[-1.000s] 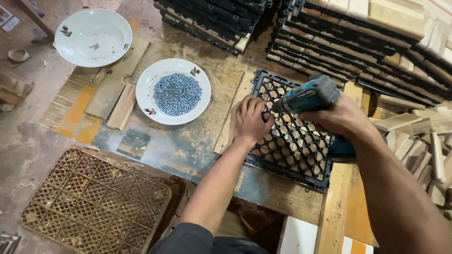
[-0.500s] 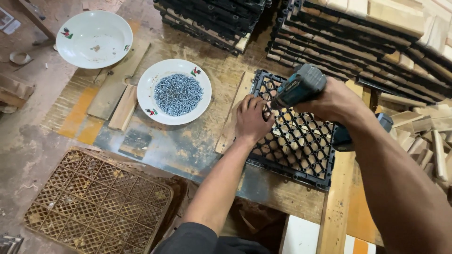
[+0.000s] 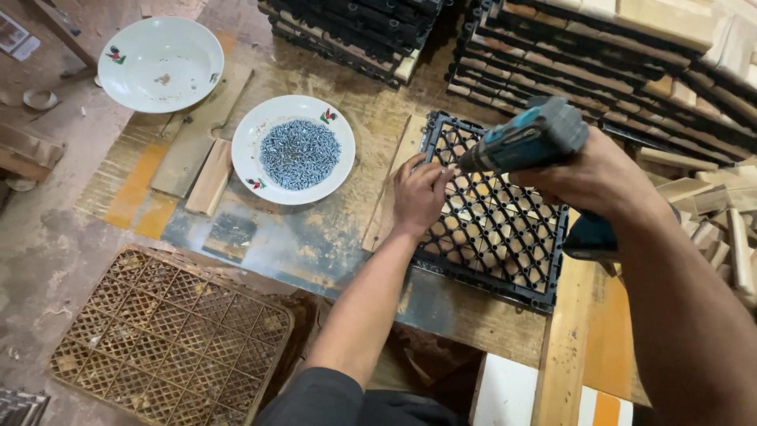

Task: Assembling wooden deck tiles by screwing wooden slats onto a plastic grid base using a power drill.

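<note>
Our right hand (image 3: 595,177) is wrapped tight round the teal cordless driver (image 3: 528,142), its tip down on the black plastic grid tile (image 3: 493,229). Our left hand (image 3: 418,197) presses the tile's near-left edge, fingers curled beside the tip; a slipping bit could catch them. The plate of screws (image 3: 296,150) sits left of the tile.

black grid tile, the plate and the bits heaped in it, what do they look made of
Black grid tile: looks like moulded matt plastic, thin uniform ribs, with pale wood showing through the holes. Plate: glossy white glazed ceramic or enamel, painted rim motifs. Screws: grey metal, glinting.
</note>
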